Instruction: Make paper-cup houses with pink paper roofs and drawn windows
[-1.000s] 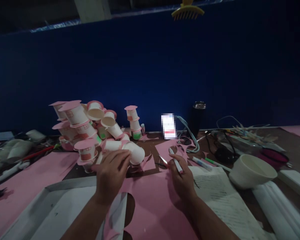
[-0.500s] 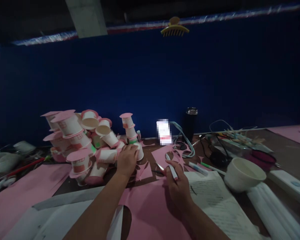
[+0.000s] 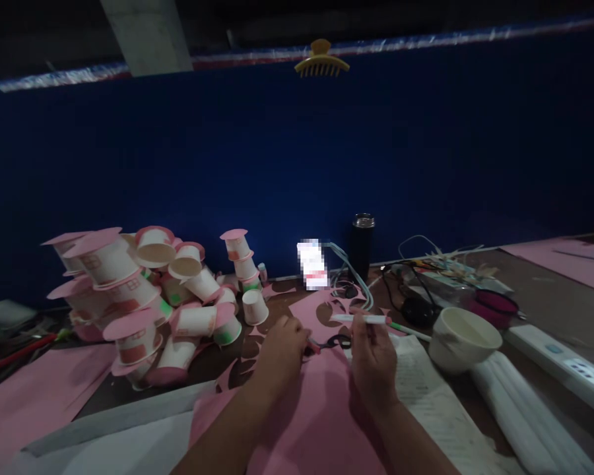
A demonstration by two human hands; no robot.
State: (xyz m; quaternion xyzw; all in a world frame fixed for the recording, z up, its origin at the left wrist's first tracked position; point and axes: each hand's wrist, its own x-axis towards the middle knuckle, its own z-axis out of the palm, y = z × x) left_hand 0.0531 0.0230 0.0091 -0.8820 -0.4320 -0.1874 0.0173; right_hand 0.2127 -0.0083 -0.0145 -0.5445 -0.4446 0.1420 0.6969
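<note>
My left hand [image 3: 283,343] rests closed at the far edge of a pink paper sheet [image 3: 307,422], its fingers on the handles of a small pair of scissors [image 3: 332,342]. My right hand [image 3: 373,353] is just to its right and grips a white marker pen [image 3: 360,319], held level and pointing left. A single upturned white paper cup [image 3: 255,307] stands on the brown table a short way beyond my left hand. Further left lies a pile of paper cups with pink paper lids [image 3: 138,297].
A white bowl [image 3: 462,338] and white rolled tubes [image 3: 525,415] sit to the right, near a power strip [image 3: 564,366]. A dark flask [image 3: 362,245], cables [image 3: 410,284] and a lit phone screen [image 3: 311,264] stand by the blue wall. Printed paper [image 3: 426,389] lies under my right wrist.
My left hand let go of the paper cup, which now stands alone, and moved right onto the scissors. My right hand turned the marker from upright to level. The view shifted right.
</note>
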